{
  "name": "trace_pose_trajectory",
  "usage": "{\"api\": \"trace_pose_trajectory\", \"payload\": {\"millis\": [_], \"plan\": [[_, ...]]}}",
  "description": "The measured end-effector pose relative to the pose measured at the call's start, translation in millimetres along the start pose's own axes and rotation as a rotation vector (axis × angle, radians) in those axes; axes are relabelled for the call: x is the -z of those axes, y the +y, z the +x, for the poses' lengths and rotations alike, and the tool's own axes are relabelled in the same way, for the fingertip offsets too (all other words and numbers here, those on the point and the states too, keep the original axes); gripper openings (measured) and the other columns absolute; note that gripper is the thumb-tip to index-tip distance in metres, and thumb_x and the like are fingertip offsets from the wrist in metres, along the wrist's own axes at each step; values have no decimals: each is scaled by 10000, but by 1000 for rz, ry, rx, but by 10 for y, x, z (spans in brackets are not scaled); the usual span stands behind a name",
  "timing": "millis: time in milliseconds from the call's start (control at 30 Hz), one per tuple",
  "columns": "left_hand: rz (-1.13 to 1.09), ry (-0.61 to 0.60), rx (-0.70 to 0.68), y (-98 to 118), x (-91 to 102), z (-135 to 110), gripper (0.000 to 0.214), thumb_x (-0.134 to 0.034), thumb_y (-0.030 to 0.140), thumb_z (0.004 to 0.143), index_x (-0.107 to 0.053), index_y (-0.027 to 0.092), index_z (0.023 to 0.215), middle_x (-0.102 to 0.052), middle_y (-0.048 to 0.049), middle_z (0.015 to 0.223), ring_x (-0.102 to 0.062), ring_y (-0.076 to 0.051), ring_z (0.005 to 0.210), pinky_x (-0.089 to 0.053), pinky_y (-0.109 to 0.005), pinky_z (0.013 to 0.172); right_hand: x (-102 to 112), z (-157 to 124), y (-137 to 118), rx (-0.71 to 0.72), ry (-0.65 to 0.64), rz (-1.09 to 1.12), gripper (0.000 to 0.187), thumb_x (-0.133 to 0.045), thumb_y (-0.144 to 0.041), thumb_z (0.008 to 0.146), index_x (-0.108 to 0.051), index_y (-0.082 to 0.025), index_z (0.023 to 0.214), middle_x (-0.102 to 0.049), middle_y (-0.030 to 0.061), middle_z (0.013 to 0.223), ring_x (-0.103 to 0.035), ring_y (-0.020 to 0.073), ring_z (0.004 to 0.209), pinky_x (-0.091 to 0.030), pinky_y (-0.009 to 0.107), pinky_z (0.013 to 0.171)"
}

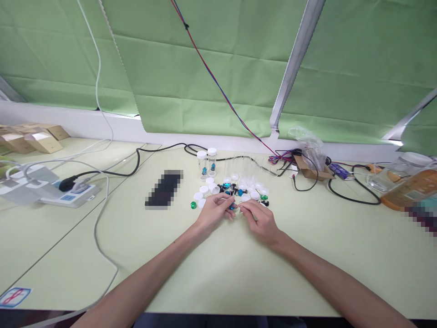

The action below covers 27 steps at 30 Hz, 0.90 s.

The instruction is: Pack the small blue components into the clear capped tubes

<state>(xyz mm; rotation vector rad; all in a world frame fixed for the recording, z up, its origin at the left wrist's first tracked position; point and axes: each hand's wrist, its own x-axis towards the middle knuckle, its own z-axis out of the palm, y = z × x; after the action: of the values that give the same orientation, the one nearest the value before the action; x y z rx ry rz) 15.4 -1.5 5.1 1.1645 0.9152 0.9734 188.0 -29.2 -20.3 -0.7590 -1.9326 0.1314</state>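
My left hand (214,210) and my right hand (260,218) meet at the middle of the pale green table (218,269). Both have fingers pinched together over a small blue part (232,207) between them; what each grips is too small to name. Just beyond the fingers lies a scatter of several white caps (204,189) and small blue, green and black parts (226,186). A green part (193,205) lies left of my left hand. Two capped clear vials (207,165) with blue parts inside stand upright behind the pile. More clear vials (243,165) stand to their right.
A white power strip (70,193) with a black plug and cables sits at the left. Cardboard boxes (32,138) stand far left. A small box with a plastic bag (309,157), tangled wires and an amber bottle (408,189) lie at the right. A red-blue wire (218,86) hangs over green blinds.
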Motion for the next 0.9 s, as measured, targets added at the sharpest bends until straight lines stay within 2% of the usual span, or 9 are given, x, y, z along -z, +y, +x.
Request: {"api": "trace_pose_trajectory", "payload": {"millis": [500, 600, 733, 900], "plan": [[-43, 3, 35, 9, 0, -1, 347, -737, 454, 728, -627, 133, 800, -671, -38, 714, -632, -143, 550, -511, -260, 542, -3, 7, 1, -26, 15, 10, 199, -476, -111, 954, -622, -199, 1055, -666, 71, 889, -637, 180, 812, -534, 320, 726], [-55, -5, 42, 23, 0, -12, 337, -731, 449, 735, -627, 135, 799, -677, -43, 734, -631, -140, 563, -508, -257, 552, 1, 17, -27, -87, 29, 45, 191, -474, -134, 960, -635, -204, 1035, -676, 57, 866, -642, 171, 777, -531, 310, 712], [-74, -6, 59, 27, 3, -16, 325, -737, 429, 735, -625, 134, 810, -688, -56, 757, -631, -141, 577, -502, -258, 557, -10, 13, -59, -241, 54, 129, 194, -477, -168, 962, -660, -212, 1007, -688, 36, 829, -620, 142, 643, -528, 289, 650], [-92, -9, 70, 0, 16, 0, 331, -733, 437, 740, -630, 135, 829, -692, -66, 769, -638, -147, 597, -499, -261, 562, -45, 0, -61, -387, 94, 263, 182, -503, -234, 957, -680, -207, 987, -704, 45, 820, -601, 139, 567, -520, 278, 553]]}}
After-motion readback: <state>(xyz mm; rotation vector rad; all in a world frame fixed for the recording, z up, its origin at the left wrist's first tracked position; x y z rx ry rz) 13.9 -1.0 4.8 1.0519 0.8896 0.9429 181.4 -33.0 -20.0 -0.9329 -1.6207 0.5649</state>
